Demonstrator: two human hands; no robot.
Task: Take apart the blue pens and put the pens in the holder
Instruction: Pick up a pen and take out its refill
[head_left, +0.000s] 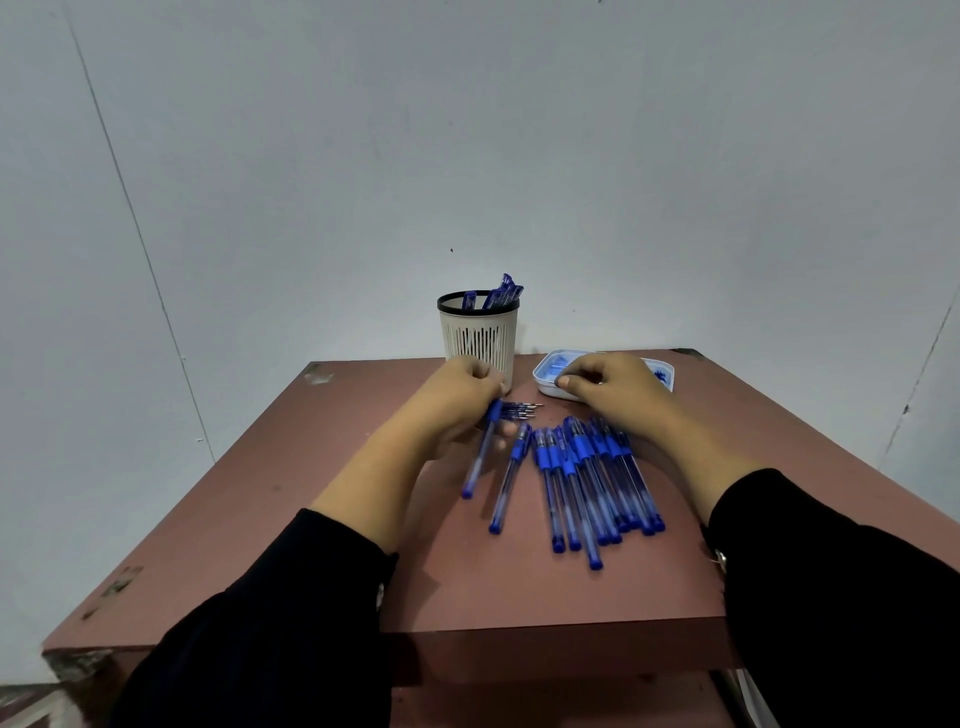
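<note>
**Blue pens stripped down at a small red-brown table**

Head view: at centre frame a blue pen (480, 453) is held by the left hand (457, 402), the fingers curled round its upper end while the barrel slants down toward lower centre, its far end hanging free; the grip is judged to suit pulling the pen apart. Just right of that hand a small cluster of thin refills (521, 410) is seen lying on the table (291, 499), apparently parts already drawn out and set aside. The right hand (618, 387), right of centre, is held with curled fingers over the near rim of a white tray (551, 388) holding blue bits; whether anything is pinched there cannot be told, though a small part may be being dropped in. Below both hands a row of blue pens (597, 483) is laid side by side, one loose pen (510, 480) lying apart to its left, seemingly queued for dismantling within easy reach. Above centre, against the wall, the slotted holder (479, 338) is stood, several pens (501, 295) already leaning inside; much of the work is judged still to remain.
</note>
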